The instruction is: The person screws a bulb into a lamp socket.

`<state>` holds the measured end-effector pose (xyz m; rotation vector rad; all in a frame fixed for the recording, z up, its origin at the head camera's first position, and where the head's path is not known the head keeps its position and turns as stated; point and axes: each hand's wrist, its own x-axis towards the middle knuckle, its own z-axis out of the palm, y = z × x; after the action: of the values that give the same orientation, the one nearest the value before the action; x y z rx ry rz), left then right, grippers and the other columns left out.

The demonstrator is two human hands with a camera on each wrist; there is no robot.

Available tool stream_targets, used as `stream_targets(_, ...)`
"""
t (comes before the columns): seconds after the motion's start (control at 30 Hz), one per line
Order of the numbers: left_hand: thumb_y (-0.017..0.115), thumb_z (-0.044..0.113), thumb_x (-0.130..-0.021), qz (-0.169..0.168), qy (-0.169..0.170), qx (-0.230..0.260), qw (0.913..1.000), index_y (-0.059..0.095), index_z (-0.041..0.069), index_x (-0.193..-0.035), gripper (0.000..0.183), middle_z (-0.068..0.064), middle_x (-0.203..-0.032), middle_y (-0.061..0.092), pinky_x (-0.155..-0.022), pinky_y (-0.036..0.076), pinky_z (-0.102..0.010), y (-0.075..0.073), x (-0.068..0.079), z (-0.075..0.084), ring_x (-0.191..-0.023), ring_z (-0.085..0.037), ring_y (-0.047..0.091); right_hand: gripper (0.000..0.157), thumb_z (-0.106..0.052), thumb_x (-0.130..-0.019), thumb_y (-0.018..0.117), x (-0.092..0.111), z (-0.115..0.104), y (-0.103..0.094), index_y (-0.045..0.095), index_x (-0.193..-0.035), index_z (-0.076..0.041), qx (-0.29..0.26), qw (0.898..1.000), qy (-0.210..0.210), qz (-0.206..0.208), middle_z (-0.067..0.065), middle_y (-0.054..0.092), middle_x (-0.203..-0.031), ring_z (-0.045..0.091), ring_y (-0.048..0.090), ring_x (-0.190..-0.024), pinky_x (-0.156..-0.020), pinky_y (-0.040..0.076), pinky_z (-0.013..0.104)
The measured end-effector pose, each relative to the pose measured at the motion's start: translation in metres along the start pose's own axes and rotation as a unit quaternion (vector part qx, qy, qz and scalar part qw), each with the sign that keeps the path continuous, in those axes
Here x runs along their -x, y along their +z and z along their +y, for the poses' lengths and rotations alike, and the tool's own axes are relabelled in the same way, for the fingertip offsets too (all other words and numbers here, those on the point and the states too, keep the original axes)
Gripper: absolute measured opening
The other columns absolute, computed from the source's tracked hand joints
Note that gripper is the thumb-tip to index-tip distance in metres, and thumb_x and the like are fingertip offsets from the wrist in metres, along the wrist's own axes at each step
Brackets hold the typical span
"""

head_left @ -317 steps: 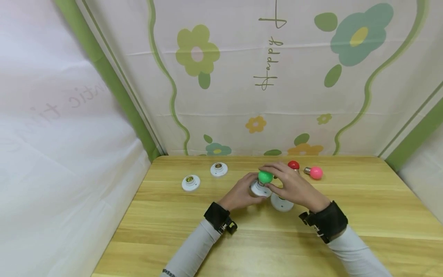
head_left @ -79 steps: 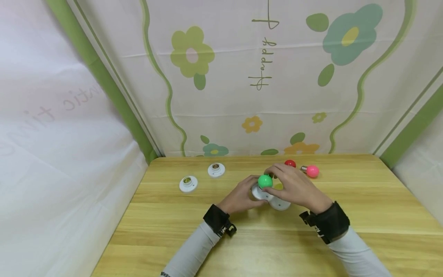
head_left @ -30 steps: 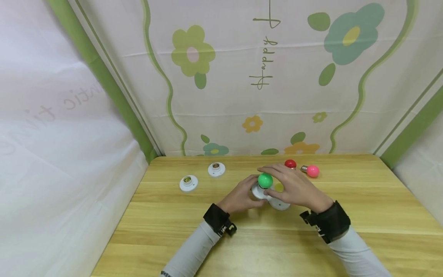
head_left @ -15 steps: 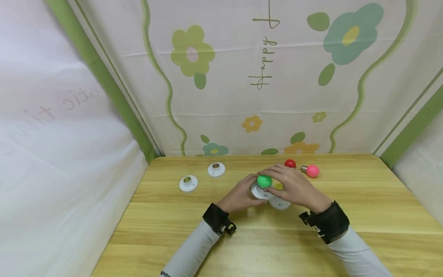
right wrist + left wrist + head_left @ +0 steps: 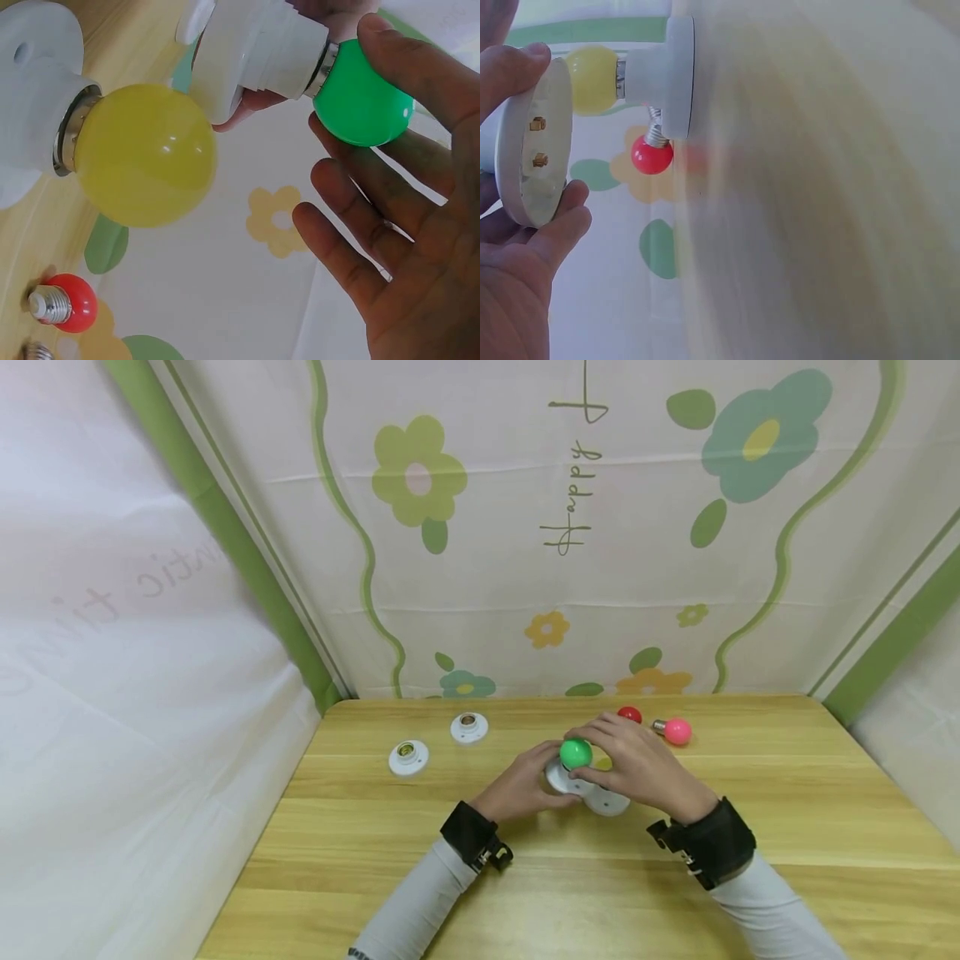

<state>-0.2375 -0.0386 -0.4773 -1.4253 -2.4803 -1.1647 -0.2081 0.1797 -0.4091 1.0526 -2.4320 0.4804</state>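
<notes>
Green bulb sits in a white socket, both raised off the desk; a strip of metal cap shows at the socket's mouth. Left hand grips the socket by its rim, fingers narrowed on it. Right hand holds the green bulb, thumb on the glass, remaining fingers spread apart. Clock read from the green bulb, head view, 12 at the far edge. Yellow bulb, set in its own base, just beside at 4 o'clock, partly hidden by the right hand. Red bulb at 2. Pink bulb on its side, nearly 3. Two bare sockets well apart: nearer one at 9, farther one between 9 and 10.
</notes>
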Motion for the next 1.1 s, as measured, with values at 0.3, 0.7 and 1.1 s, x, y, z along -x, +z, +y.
stream_targets(0.3, 0.075, 0.024, -0.083, -0.001, 0.007, 0.007, 0.9999, 0.040, 0.017, -0.143, 0.071, 0.001, -0.139, 0.047, -0.101, 0.043, -0.025, -0.001, 0.000, 0.000, -0.124, -0.009, 0.045, 0.061, -0.043, -0.082, 0.074, 0.001, 0.001, -0.001, 0.056, -0.133, -0.018, -0.036, 0.999, -0.002, -0.019, 0.000, 0.057, -0.132, 0.019, 0.051, -0.120, -0.085, 0.055, 0.041)
stream_targets(0.7, 0.075, 0.010, -0.081, 0.001, 0.021, 0.025, 0.9995, 0.029, 0.010, -0.149, 0.082, -0.008, -0.144, 0.042, -0.104, 0.041, -0.027, -0.006, 0.000, 0.017, -0.127, -0.015, 0.044, 0.054, -0.014, -0.083, 0.076, 0.001, -0.001, 0.001, 0.057, -0.133, -0.011, -0.118, 0.991, -0.036, -0.048, 0.003, 0.058, -0.132, 0.021, 0.050, -0.122, -0.095, 0.049, 0.044)
stream_targets(1.1, 0.075, 0.026, -0.084, -0.026, 0.009, 0.013, 0.9995, 0.025, 0.021, -0.151, 0.085, 0.002, -0.144, 0.043, -0.101, 0.042, -0.023, 0.003, 0.000, -0.002, -0.125, -0.008, 0.045, 0.050, -0.021, -0.081, 0.077, 0.001, 0.000, 0.000, 0.062, -0.127, -0.008, -0.129, 0.990, -0.036, -0.047, 0.003, 0.065, -0.120, 0.015, 0.058, -0.108, -0.083, 0.055, 0.035)
